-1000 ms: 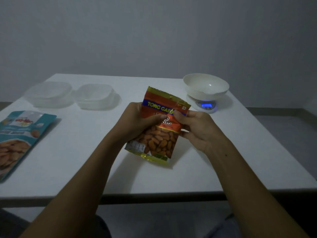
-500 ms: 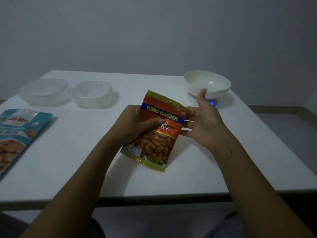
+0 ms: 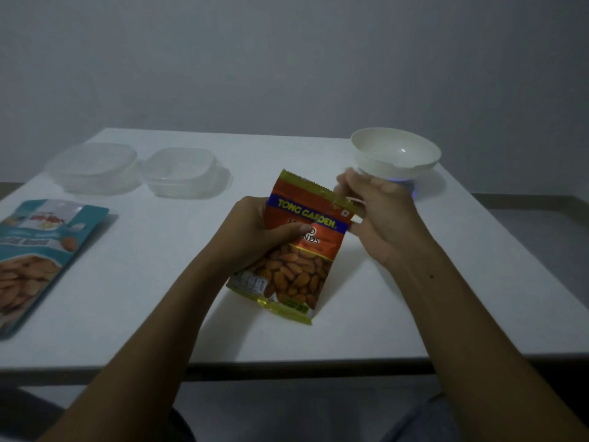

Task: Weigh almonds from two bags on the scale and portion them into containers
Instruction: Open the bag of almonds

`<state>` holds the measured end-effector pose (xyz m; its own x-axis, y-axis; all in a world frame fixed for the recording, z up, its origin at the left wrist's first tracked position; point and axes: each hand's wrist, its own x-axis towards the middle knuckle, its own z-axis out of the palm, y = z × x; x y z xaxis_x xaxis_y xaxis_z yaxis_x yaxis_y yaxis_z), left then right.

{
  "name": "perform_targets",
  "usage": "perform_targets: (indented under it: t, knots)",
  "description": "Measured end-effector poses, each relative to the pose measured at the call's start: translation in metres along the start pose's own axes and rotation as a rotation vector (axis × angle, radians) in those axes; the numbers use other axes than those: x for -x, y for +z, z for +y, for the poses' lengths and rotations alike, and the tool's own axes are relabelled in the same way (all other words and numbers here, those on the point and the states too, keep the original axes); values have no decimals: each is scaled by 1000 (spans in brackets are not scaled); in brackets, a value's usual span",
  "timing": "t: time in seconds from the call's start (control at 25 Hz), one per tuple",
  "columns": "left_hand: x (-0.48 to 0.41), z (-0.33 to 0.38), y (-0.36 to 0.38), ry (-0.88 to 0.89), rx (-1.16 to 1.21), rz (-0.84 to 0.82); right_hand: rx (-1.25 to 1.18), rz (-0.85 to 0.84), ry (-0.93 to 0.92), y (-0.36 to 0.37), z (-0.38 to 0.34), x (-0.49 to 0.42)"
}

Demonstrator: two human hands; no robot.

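Note:
An orange almond bag (image 3: 296, 250) marked TONG GARDEN stands tilted above the table's middle. My left hand (image 3: 255, 231) grips its left side, thumb across the front. At the bag's top right corner my right hand (image 3: 379, 215) pinches the yellow sealed edge. A teal almond bag (image 3: 35, 253) lies flat at the left edge. Two clear plastic containers (image 3: 95, 167) (image 3: 181, 170) with lids sit at the back left. A white bowl (image 3: 395, 154) rests on the scale (image 3: 414, 189), whose blue glow shows behind my right hand.
The white table (image 3: 127, 314) ends in a dark front edge close to my body. A grey wall stands behind it. Floor shows to the right of the table.
My right hand, open beside the bag half a second ago, has closed its fingers on the bag's top right corner. The left hand keeps its grip, and the bag has risen slightly.

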<state>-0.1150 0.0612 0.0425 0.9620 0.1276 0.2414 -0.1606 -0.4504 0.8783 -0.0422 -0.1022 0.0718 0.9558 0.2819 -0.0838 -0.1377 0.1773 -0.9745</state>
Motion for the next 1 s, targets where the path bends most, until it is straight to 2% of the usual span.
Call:
perform_targets:
  t: [0.2, 0.36, 0.48, 0.68, 0.8, 0.88, 1.0]
  knots:
    - [3, 3, 8, -38, 94, 58, 43, 164, -263, 13, 5, -1]
    - [6, 14, 17, -57, 278, 123, 181, 183, -388, 19, 9, 3]
    - [5, 19, 24, -67, 306, 213, 242, 201, -461, 23, 7, 7]
    - [3, 18, 32, -169, 364, 330, 223, 230, -546, 28, 8, 13]
    - [-3, 10, 29, -284, 451, 478, 139, 184, -649, 27, 4, 13]
    - [-6, 7, 25, -321, 485, 549, 124, 131, -641, 24, 5, 11]
    - [-6, 7, 23, -309, 483, 602, 57, 69, -525, 17, 9, 3]
